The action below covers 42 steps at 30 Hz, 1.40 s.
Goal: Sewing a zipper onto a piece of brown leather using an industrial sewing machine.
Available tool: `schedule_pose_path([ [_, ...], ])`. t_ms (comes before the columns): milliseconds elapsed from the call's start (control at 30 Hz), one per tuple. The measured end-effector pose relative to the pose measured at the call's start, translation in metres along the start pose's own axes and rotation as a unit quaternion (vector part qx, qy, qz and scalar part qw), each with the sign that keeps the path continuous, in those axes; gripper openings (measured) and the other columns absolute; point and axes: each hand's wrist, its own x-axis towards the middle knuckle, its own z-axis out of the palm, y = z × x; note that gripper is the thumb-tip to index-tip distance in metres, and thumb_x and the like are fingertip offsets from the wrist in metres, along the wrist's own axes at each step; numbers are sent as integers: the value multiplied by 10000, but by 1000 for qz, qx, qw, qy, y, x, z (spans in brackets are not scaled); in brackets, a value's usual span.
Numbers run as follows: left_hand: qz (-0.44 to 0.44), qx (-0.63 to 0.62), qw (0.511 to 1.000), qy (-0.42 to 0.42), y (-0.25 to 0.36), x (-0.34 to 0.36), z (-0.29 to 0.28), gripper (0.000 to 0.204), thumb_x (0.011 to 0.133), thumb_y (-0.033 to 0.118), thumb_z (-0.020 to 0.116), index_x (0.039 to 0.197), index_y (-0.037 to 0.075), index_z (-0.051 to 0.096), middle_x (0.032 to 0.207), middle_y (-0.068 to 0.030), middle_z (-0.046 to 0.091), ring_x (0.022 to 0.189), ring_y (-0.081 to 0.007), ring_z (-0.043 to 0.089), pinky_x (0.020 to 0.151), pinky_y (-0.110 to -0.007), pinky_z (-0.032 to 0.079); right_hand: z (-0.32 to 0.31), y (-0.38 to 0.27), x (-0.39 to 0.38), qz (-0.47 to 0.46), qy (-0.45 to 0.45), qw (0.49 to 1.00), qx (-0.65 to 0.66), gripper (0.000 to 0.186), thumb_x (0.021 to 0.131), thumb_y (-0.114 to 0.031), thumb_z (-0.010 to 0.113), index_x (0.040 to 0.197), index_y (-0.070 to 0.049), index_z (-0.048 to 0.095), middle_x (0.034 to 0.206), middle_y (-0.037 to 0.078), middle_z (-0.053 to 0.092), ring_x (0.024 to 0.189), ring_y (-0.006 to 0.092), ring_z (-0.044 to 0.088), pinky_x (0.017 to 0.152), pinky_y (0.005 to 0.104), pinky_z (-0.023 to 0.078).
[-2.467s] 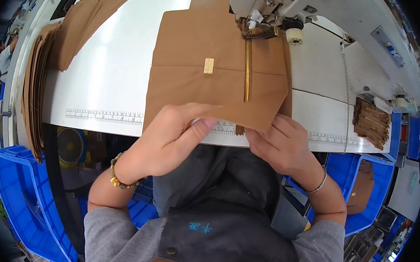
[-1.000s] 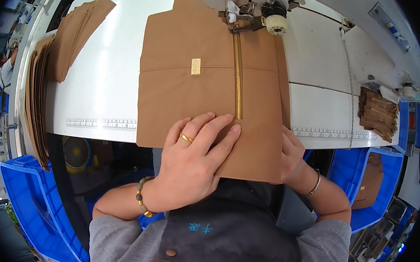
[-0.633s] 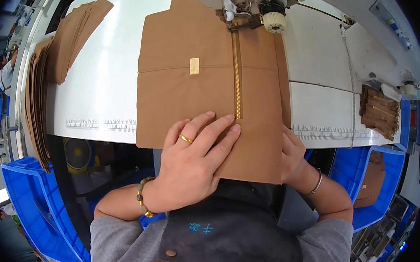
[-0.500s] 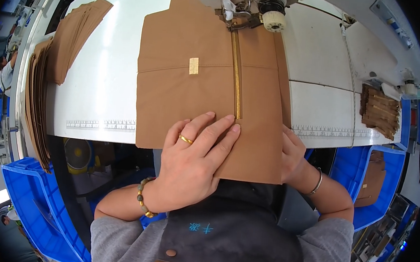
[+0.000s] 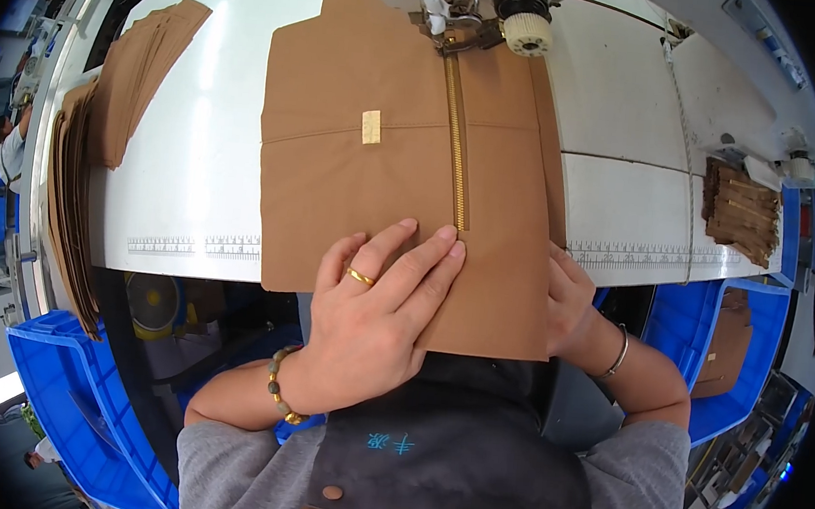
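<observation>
A brown fabric panel [image 5: 327, 180] with a pale patch [image 5: 371, 126] and a gold zipper [image 5: 455, 142] lies under the sewing machine head [image 5: 462, 22], its near part overhanging the front edge. The far end of the zipper is under the presser foot. My left hand [image 5: 377, 320] lies on the panel, fingertips flat just below and beside the zipper's near end, thumb hidden. My right hand [image 5: 568, 303] grips the panel's right edge, with some of its fingers hidden beneath the fabric.
Stacks of brown pieces [image 5: 143, 67] lie on the white table [image 5: 176, 186] at left, and a bundle of smaller pieces [image 5: 741, 211] at right. A blue bin [image 5: 92, 421] stands at lower left, another [image 5: 745, 381] with brown pieces at right. A co-worker [image 5: 10, 147] shows at far left.
My left hand has moved from the panel's near edge onto its top. The panel has come down nearer me, hanging further over the edge; lately it has shifted slightly with both hands on it.
</observation>
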Motion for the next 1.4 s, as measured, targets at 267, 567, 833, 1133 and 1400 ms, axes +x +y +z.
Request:
schedule_pose_path([
  [267,15,23,999,-47,2,-1,-10,741,882,653,668,1333,69,726,1399,-62,671,1260,-289,614,1151,-553,347,-51,14,11,52,-33,996,59,283,731,-124,770,958,29,700,1015,175,701,953,365,721,896,479,622],
  [567,62,77,995,2,-6,-1,6,439,872,310,792,1244,80,764,1354,-67,695,1224,-239,669,1210,-559,340,-28,11,43,60,-99,990,79,277,874,-154,738,1099,5,718,1144,132,700,1129,300,668,1012,494,548],
  [833,89,-21,994,-54,-44,46,-15,617,736,276,868,1298,74,714,1413,-88,662,1272,-274,643,1140,-503,449,-27,10,45,-24,-105,994,26,269,812,-160,753,1019,12,753,1091,154,699,1066,305,662,1015,480,537],
  [1133,32,56,992,-109,-47,76,-19,936,686,549,827,1430,22,613,1474,-94,600,1391,-319,537,1154,-581,418,-31,44,66,50,-174,980,86,590,738,-370,825,1186,-4,708,1219,144,670,1181,313,617,1084,504,479],
  [1400,39,73,993,-85,-56,88,-17,950,618,577,853,1399,72,660,1432,-72,635,1343,-301,583,1147,-607,416,-19,62,74,78,-165,983,-14,808,705,-554,835,1283,-13,672,1437,154,616,1346,335,544,1157,517,400],
])
